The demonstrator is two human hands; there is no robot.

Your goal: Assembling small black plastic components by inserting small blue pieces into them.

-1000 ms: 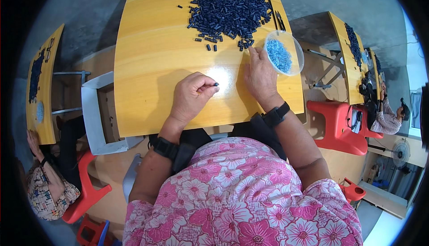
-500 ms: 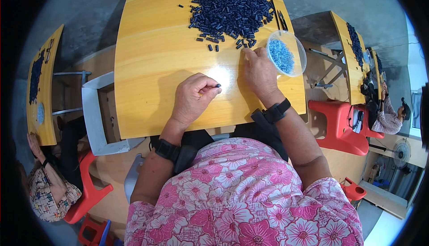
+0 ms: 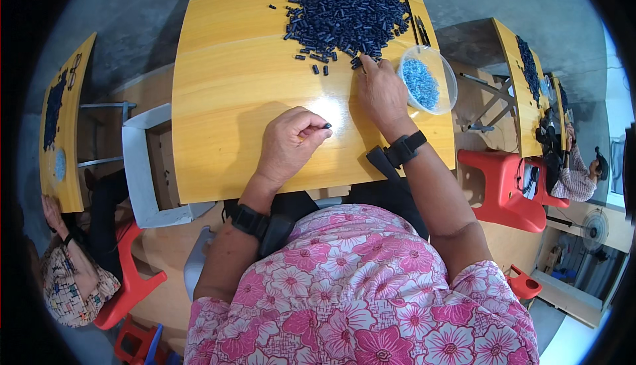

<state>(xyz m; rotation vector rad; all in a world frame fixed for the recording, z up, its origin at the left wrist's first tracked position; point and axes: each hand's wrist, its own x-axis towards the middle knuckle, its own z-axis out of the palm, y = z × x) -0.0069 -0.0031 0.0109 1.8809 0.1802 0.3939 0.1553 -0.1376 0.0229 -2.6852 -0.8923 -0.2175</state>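
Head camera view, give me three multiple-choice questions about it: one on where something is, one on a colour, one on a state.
1. Where is the clear bowl?
A. beside the right hand
B. on the floor
C. on a red stool

2. What colour are the pieces in that bowl?
A. red
B. light blue
C. yellow

3. What is the left hand doing?
A. lying flat and open
B. hanging below the table
C. pinching a small dark piece

Answers: 1 A, it sits at the table's right edge. 2 B, pale blue fills it. 3 C, fingertips close on the piece.
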